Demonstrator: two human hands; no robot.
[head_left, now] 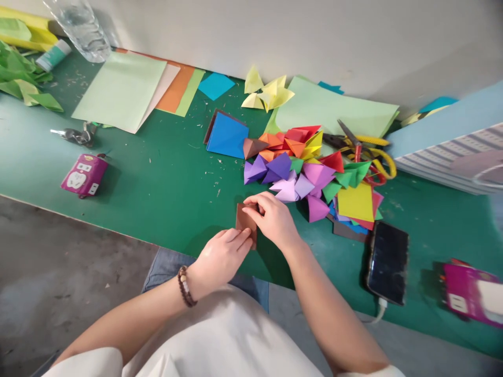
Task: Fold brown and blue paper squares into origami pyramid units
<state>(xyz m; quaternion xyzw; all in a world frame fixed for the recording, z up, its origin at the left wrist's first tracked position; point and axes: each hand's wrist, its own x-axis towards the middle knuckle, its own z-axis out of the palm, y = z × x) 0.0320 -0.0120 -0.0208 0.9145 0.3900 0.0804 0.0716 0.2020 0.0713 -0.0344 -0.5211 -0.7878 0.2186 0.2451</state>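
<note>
Left grip [220,259] and right grip [272,220] clamped on brown paper [246,222]; folded paper pile [302,175] at 1 o'clock

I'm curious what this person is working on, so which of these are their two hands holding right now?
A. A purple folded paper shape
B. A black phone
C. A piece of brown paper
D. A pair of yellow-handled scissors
C. The left hand and the right hand both hold a piece of brown paper between them.
</note>
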